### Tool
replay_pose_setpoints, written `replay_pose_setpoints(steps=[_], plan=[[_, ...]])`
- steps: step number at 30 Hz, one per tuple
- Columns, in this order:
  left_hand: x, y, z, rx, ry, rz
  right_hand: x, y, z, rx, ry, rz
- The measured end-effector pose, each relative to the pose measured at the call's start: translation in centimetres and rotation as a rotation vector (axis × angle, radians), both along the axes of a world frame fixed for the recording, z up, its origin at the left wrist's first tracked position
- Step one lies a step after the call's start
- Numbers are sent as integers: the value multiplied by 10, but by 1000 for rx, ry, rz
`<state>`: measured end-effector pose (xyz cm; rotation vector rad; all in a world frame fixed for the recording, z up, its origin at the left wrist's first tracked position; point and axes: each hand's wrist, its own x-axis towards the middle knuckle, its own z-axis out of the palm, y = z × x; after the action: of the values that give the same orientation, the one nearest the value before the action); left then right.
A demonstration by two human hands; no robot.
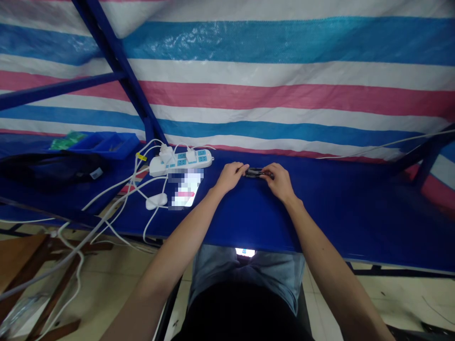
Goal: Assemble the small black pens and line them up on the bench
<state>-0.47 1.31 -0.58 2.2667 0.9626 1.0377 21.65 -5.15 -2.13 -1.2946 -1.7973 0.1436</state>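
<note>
A small, slim dark object lies between my two hands just above or on the blue tabletop; its kind is too small to make out. My left hand is closed at its left end, thumb and fingertips against it. At the other end, my right hand pinches it between thumb and fingers, with a dark bit showing under the fingertips. Left of my left hand lies a phone with a bright, blurred-out screen.
Behind the phone lies a white power strip with plugs in it. White cables trail off the left side, near a rounded white case. Farther left are a blue bin and a dark bag. A lit screen shows at my lap.
</note>
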Motion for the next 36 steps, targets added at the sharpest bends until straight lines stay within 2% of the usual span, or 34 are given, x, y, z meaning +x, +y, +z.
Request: replay_pose_setpoints(steps=[9, 17, 22, 27, 32, 36], plan=[[1, -1, -2, -10, -83, -58, 0, -1, 1, -12, 1, -21], [2, -3, 2, 48, 43, -22, -1, -1, 1, -8, -3, -18], [2, -2, 1, 43, -100, 3, 0, -1, 2, -9, 9, -16], [4, -5, -1, 128, 56, -66, -1, -2, 2, -18, -3, -8], [4, -6, 0, 152, 40, -51, -3, -2, 2, -13, -15, 8], [7, -10, 1, 212, 124, -73, -3, -2, 2, -13, -23, 11]])
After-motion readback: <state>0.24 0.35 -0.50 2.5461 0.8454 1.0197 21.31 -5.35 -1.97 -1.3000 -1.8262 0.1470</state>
